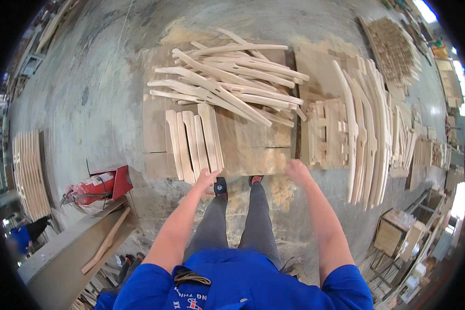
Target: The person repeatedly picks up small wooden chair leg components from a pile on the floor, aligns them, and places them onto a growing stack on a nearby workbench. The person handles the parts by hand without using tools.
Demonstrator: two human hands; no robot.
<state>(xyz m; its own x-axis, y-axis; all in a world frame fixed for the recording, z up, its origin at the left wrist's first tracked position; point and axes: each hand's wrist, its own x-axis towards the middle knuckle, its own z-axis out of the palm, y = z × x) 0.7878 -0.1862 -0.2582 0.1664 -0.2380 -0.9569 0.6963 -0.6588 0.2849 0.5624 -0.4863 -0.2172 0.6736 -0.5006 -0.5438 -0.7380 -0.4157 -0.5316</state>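
Observation:
My left hand (pixel 205 181) is at the near end of a short row of pale wooden pieces (pixel 185 142), its fingers apart. Whether it touches the nearest piece I cannot make out. These pieces lie side by side on a flat brown board (pixel 237 150). My right hand (pixel 297 172) hovers by the board's near right corner, smeared by motion, so its fingers do not show clearly. Farther back on the board, a loose heap of long curved wooden pieces (pixel 237 77) lies criss-crossed, some with slots cut in them.
Long curved pieces (pixel 369 134) and shorter slotted parts (pixel 327 132) are stacked to the right. At left, a red fire extinguisher (pixel 93 187) sits near a bench (pixel 62 258) bearing one wooden piece (pixel 106 240). Another stack (pixel 30 173) stands far left. A person in blue (pixel 21 237) is beyond.

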